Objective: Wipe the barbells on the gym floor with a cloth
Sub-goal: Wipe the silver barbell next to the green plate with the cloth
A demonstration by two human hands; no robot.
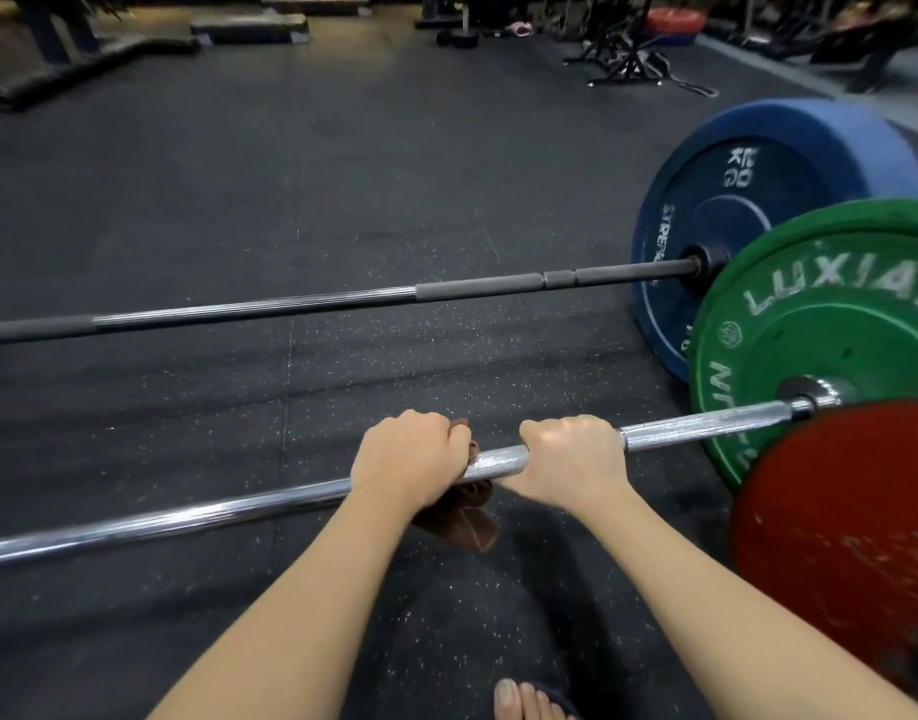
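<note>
Left hand (pixel 410 459): fingers curled over the near bar (pixel 186 517) from above, gripping it through the cloth (pixel 469 527); fingertips hidden under the bar

Cloth: brown, caught between palm and bar. A fold shows past the knuckles and a loose end hangs below the bar

Right hand (pixel 571 459): fingers curled over the near bar, skin straight on the metal. It sits just right of the left hand, with a short stretch of knurled bar showing between the two

Near bar: chrome, running from lower left up to the right. Smooth left of the hands, knurled at them and beyond; its right end enters the hub of the green plate (pixel 836 330)

Green plate: upright on the floor (pixel 290 174), white lettering, lower part covered in view by the red plate (pixel 836 522)

Red plate: nearest the camera at the right edge, scuffed; what it is mounted on cannot be told

Far bar (pixel 342 298): dark, roughly parallel to the near bar and well apart beyond it, its right end in the blue plate (pixel 789 200)

Blue plate: upright, behind the green plate

Floor: black rubber, white-speckled

Toes (pixel 519 701): bare, at the bottom edge

Background: step platform (pixel 249 28) and rack (pixel 628 49), blurred
</note>
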